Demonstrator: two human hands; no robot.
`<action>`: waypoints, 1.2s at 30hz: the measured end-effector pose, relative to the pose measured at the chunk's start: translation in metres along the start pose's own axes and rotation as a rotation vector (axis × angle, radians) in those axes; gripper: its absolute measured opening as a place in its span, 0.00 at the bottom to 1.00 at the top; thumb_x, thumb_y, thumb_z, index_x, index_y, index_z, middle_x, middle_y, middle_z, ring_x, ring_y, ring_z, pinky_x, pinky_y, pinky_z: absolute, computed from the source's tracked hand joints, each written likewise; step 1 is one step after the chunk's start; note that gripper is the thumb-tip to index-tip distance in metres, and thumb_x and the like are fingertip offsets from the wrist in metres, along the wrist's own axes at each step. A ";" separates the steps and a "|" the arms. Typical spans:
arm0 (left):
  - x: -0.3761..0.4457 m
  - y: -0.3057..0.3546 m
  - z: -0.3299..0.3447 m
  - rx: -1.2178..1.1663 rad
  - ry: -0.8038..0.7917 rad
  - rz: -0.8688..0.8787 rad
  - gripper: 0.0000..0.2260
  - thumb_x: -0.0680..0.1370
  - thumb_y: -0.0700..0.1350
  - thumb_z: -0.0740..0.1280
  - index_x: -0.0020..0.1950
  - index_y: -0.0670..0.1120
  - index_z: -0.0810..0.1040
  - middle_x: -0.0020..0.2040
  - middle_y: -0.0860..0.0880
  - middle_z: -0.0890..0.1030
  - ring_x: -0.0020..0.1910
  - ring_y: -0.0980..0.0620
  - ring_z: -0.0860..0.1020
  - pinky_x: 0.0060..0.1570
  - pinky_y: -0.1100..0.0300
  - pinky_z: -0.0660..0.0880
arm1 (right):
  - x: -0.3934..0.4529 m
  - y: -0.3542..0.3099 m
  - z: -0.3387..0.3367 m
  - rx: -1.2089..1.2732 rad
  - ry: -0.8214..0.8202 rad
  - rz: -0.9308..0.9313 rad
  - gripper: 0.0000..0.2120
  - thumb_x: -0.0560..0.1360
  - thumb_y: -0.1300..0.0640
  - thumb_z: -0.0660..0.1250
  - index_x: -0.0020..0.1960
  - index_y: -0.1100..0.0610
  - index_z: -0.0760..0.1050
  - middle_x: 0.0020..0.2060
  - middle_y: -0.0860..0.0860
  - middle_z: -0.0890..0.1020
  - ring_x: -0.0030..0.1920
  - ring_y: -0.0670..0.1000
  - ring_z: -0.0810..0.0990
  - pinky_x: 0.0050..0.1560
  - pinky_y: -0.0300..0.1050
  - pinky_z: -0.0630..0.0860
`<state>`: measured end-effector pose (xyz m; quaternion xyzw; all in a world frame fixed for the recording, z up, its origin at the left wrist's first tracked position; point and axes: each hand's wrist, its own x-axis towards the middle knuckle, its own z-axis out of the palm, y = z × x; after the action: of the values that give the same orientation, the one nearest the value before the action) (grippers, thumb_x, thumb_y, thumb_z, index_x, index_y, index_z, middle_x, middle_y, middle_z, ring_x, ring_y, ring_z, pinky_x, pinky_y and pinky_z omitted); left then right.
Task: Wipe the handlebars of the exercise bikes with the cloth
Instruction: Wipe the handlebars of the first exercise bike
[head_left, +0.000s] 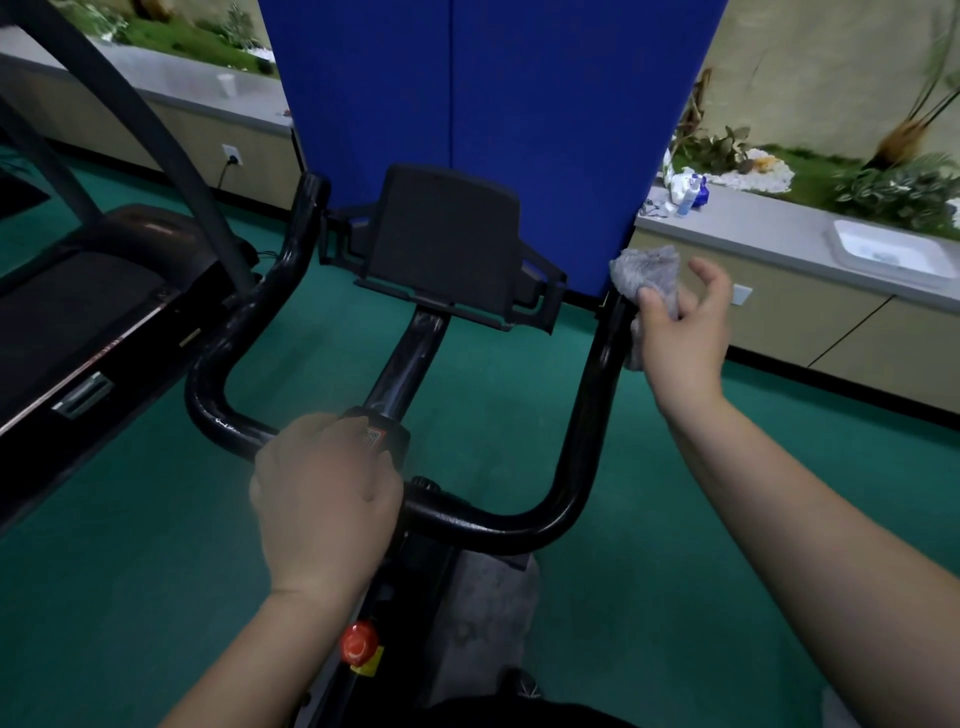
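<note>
right hand (683, 332): holds the grey cloth (647, 273) against the outer side of the right handlebar arm, thumb pinning it, other fingers half lifted; looks like a wiping grip, enough to drag the cloth along the tube.
left hand (324, 499): clamped over the middle of the handlebars (498, 527) next to the stem clamp; probably bracing the bike so the bar doesn't swing under the wipe.
cloth: bunched at the top end of the right arm, part trailing down behind the palm; touching the tube.
handlebars: black U-shaped bar, both arms rising away from the person; left arm (298, 234) not covered by anything.
step: judged to be wiping the right arm near its tip; left arm and cross bar may still need doing.
tablet holder (447, 239): between the two arms, on the stem, clear of the cloth.
red knob (357, 644): low on the frame, under the left wrist.
treadmill (78, 312): at the left, beside the bike.
blue panel (467, 104): upright behind the bike.
counter (769, 228): at right, bottles near its left end, white tray (883, 254) further right.
</note>
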<state>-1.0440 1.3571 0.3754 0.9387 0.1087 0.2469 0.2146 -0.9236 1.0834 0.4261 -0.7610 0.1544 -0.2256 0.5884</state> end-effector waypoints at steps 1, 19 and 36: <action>0.000 0.000 0.000 0.001 0.003 0.002 0.17 0.70 0.52 0.63 0.55 0.47 0.79 0.55 0.46 0.74 0.57 0.44 0.67 0.58 0.46 0.65 | -0.007 0.006 0.000 -0.008 -0.008 0.019 0.19 0.76 0.58 0.64 0.66 0.49 0.67 0.55 0.49 0.82 0.49 0.49 0.82 0.51 0.47 0.79; -0.001 0.000 0.002 0.013 0.024 0.003 0.17 0.70 0.52 0.63 0.54 0.46 0.79 0.55 0.46 0.74 0.57 0.42 0.68 0.58 0.44 0.65 | 0.022 0.010 0.004 0.287 -0.192 0.198 0.13 0.83 0.57 0.51 0.63 0.53 0.71 0.59 0.55 0.80 0.60 0.54 0.79 0.66 0.55 0.73; -0.002 0.001 0.001 -0.002 0.024 0.012 0.17 0.70 0.51 0.64 0.55 0.46 0.78 0.56 0.45 0.74 0.58 0.42 0.67 0.58 0.45 0.65 | -0.140 0.040 -0.045 -0.117 -0.243 0.094 0.06 0.76 0.60 0.66 0.48 0.49 0.75 0.45 0.46 0.81 0.45 0.38 0.77 0.48 0.29 0.72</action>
<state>-1.0452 1.3549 0.3741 0.9361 0.1055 0.2596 0.2127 -1.0649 1.1058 0.3738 -0.8075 0.1301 -0.0947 0.5674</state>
